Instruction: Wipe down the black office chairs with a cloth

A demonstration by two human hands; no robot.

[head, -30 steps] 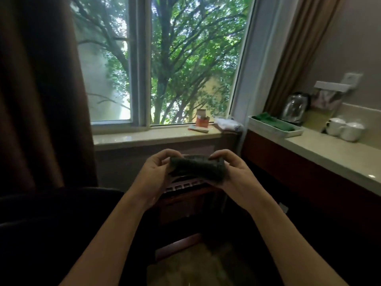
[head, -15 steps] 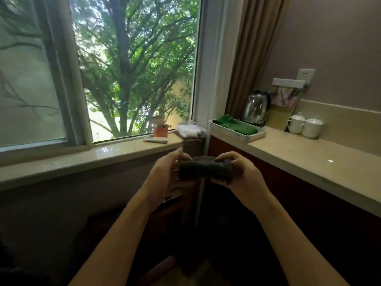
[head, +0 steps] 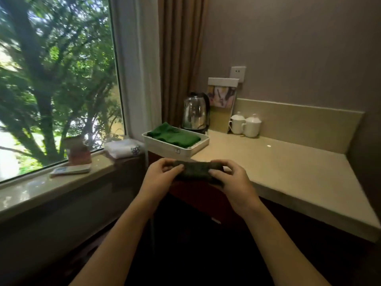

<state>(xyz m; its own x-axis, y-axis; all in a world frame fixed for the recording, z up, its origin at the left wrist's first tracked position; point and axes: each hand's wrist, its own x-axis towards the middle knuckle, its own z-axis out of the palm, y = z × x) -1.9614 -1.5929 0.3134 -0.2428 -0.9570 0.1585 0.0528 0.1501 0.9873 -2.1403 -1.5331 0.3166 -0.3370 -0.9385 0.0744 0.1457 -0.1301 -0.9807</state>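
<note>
Pinching a folded dark cloth (head: 195, 170) at both ends, left hand (head: 159, 178) and right hand (head: 231, 182) curled round it, chest-high before the counter (head: 288, 172). Likely soft, light, limp; best bunched in one palm for wiping. No chair in view.

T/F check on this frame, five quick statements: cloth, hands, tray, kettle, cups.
1. Both hands hold the dark cloth. True: the left hand grips one end, the right hand the other.
2. The cloth is spread flat on the counter. False: it is bunched and held in the air, near the counter edge.
3. The white tray holds green fabric. True.
4. The kettle stands on the windowsill. False: it stands on the counter, behind the tray.
5. Two white lidded cups stand by the backsplash. True.
</note>
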